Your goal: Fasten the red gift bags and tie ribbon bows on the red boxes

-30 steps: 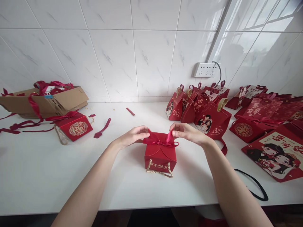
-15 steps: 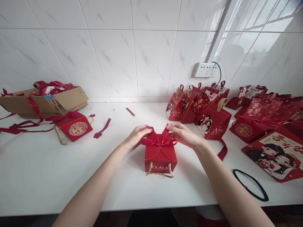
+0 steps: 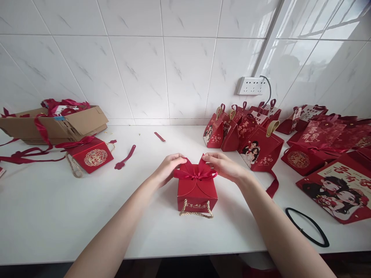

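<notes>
In front of me on the white table stands a red gift box (image 3: 197, 191), its curved top flaps folded in and a gold rope handle (image 3: 197, 214) hanging at its front. A red ribbon (image 3: 195, 174) is tied in a bow across the top. Behind the bow, my left hand (image 3: 171, 166) pinches one ribbon tail at the left. Opposite it, my right hand (image 3: 222, 164) pinches the other tail between thumb and fingers. Both tails rise in a V from the knot. The far side of the box is hidden.
To the left are a cardboard box (image 3: 82, 125) of red ribbons and another red gift box (image 3: 95, 156). Flower-ended red straps (image 3: 126, 157) lie nearby. Several red gift boxes (image 3: 261, 148) crowd the right, with a black band (image 3: 307, 226) in front and a socket strip (image 3: 251, 85) above.
My right hand has shifted slightly left and down with its ribbon tail, and my left hand slightly right. The tails are a little closer together. The gift box has hardly moved.
</notes>
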{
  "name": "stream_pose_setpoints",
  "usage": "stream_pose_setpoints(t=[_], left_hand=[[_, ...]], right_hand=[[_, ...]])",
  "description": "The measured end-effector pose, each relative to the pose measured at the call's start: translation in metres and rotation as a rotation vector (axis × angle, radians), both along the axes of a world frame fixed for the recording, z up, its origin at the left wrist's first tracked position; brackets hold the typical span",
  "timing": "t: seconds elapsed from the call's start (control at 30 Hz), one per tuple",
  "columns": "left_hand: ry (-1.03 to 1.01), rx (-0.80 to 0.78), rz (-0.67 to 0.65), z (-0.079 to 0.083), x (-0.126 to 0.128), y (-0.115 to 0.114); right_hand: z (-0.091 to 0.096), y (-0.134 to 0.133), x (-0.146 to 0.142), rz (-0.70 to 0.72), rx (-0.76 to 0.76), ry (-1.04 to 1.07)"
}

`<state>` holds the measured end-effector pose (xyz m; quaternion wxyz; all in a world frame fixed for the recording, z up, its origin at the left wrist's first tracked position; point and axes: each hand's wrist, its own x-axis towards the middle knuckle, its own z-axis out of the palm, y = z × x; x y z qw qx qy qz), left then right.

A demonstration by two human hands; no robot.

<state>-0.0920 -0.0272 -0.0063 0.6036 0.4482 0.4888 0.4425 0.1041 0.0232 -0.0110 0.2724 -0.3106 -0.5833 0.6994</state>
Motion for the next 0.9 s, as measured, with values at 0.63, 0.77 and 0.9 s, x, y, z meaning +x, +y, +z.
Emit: stream_pose_setpoints(t=[0.63,0.77,0.9], left_hand=[[-0.086,-0.143,-0.106,-0.018,-0.003,0.008],[-0.080,-0.155,-0.124,-0.020,-0.005,0.011],[-0.062,-0.147,-0.153,-0.021,-0.010,0.012]], right_hand=[[-0.008,0.004,0.001,0.103,-0.043,-0.139],[-0.008,0.007,0.005,0.138,-0.034,-0.153],[0.002,0.010,0.017,0.018,-0.008,-0.190]])
